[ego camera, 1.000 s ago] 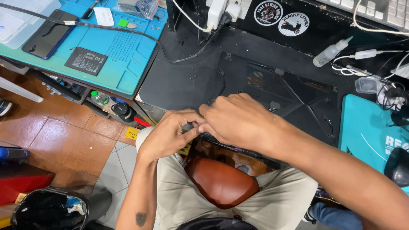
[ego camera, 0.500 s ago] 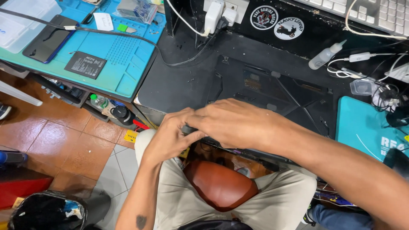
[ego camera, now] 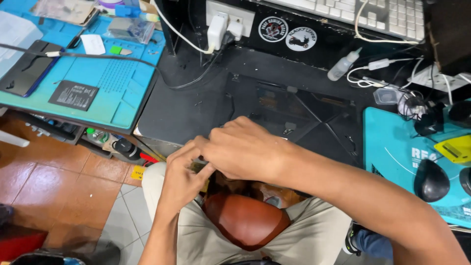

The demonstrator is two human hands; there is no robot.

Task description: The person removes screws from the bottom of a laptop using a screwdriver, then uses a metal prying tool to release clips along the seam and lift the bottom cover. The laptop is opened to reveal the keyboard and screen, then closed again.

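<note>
A flat black laptop panel (ego camera: 304,115) lies on a dark mat (ego camera: 181,113) in front of me. Both my hands meet at its near left corner, over my lap. My left hand (ego camera: 182,180) comes up from below, with thumb and fingers pinched on the panel's near edge. My right hand (ego camera: 245,149) lies over that edge with its fingers curled down against the left fingertips. What sits between the fingertips is hidden. A brown stool seat (ego camera: 245,221) shows between my legs.
A blue work mat (ego camera: 98,73) with a dark phone (ego camera: 27,68), a flat black battery and small parts lies to the left. Further back are a power strip with plugs (ego camera: 223,24), a small squeeze bottle (ego camera: 343,65), white cables and a keyboard (ego camera: 373,12). A teal mat (ego camera: 397,147) with a black mouse is at right.
My hands stay pressed together at the panel's near edge. The right hand has slid a little further over the left fingers, and my view has shifted slightly.
</note>
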